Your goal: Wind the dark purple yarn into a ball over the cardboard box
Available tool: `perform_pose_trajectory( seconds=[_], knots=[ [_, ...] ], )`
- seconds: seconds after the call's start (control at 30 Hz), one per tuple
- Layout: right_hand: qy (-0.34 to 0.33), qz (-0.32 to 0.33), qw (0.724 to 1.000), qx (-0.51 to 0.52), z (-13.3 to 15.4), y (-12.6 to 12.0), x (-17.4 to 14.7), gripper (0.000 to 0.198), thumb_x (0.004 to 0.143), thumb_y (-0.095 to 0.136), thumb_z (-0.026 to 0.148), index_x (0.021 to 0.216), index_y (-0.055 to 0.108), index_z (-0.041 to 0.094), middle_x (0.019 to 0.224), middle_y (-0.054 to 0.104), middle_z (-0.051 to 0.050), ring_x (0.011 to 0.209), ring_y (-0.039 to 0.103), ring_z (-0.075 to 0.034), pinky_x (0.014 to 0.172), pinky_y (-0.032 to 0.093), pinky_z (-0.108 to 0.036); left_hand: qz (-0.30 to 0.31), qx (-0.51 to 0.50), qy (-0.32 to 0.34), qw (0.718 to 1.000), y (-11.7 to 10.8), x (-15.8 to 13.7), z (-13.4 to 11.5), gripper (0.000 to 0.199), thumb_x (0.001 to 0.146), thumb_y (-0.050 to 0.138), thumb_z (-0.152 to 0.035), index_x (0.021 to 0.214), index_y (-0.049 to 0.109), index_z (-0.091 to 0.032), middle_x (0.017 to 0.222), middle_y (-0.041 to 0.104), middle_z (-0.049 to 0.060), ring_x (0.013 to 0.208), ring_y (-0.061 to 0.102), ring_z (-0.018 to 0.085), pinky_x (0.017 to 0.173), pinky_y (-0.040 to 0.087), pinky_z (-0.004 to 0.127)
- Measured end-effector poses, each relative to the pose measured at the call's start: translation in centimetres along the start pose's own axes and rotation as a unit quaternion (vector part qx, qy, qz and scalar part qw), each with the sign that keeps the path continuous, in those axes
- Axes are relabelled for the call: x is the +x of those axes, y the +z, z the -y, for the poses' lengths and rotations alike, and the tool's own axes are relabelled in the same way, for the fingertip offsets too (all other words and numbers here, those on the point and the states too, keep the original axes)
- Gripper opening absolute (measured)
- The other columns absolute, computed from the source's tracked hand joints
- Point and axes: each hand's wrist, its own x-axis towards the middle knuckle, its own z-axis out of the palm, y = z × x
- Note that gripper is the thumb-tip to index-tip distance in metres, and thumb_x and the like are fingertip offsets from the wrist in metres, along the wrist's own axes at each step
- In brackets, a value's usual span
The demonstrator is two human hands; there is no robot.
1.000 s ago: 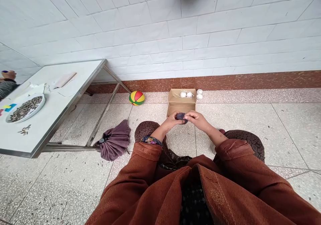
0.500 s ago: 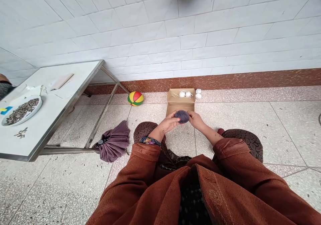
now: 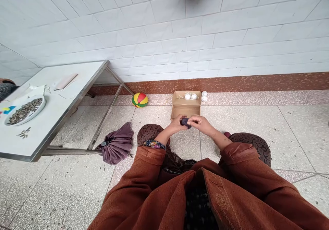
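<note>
My left hand (image 3: pixel 177 124) is wrapped around a small dark purple ball of yarn (image 3: pixel 184 122), holding it above the floor in front of my knees. From the other side, my right hand (image 3: pixel 202 124) pinches at the yarn with thumb and forefinger, covering part of the ball. Whether a single strand lies between those fingertips is too small to tell. Just beyond my hands is an open cardboard box (image 3: pixel 181 111); white yarn balls (image 3: pixel 190 96) with loose strands rest on its raised flap. More white balls (image 3: pixel 204 96) sit beside it on the right.
A multicoloured ball (image 3: pixel 140 100) lies near the wall. To my left stands a metal-edged table (image 3: pixel 51 134) bearing a plate of seeds (image 3: pixel 25 111). A folded purple umbrella (image 3: pixel 118 143) leans by its leg. At the far left edge, part of another person (image 3: pixel 6 89) shows.
My right hand has moved over the yarn ball and now pinches it from above. The left hand has turned and covers more of the ball. The whole view has shifted slightly.
</note>
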Motion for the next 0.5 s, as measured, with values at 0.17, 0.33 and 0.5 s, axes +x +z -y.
perform_pose_trajectory(
  seconds=[0.17, 0.33, 0.5],
  knots=[
    [0.057, -0.102, 0.993, -0.025, -1.5, -0.3, 0.6, 0.023, 0.091, 0.06, 0.04, 0.082, 0.069, 0.021, 0.084, 0.069, -0.004, 0.081, 0.062, -0.019, 0.077, 0.048, -0.031, 0.127, -0.121, -0.005, 0.984, 0.5, -0.6, -0.3, 0.082, 0.057, 0.083, -0.014, 0.135, 0.057, -0.025, 0.13, 0.062, 0.009, 0.122, 0.056, 0.026, 0.108, 0.037, 0.041],
    [0.12, -0.078, 0.984, -0.102, -3.6, 0.7, 0.5, 0.022, 0.095, 0.053, 0.033, 0.081, 0.065, 0.021, 0.078, 0.068, -0.002, 0.076, 0.061, -0.018, 0.073, 0.047, -0.028, 0.132, -0.246, -0.003, 0.96, 0.3, -1.0, -1.4, 0.078, 0.061, 0.084, -0.016, 0.135, 0.06, -0.025, 0.125, 0.065, 0.008, 0.115, 0.06, 0.023, 0.104, 0.039, 0.036],
    [0.1, 0.002, 0.989, -0.111, -3.8, 1.9, -0.3, 0.016, 0.095, 0.056, 0.029, 0.088, 0.069, 0.021, 0.084, 0.072, -0.003, 0.079, 0.063, -0.019, 0.074, 0.047, -0.028, -0.011, -0.26, -0.021, 0.965, 0.0, -0.5, -1.3, 0.061, 0.061, 0.084, -0.023, 0.119, 0.065, -0.018, 0.114, 0.068, 0.008, 0.105, 0.062, 0.022, 0.096, 0.045, 0.036]
  ],
)
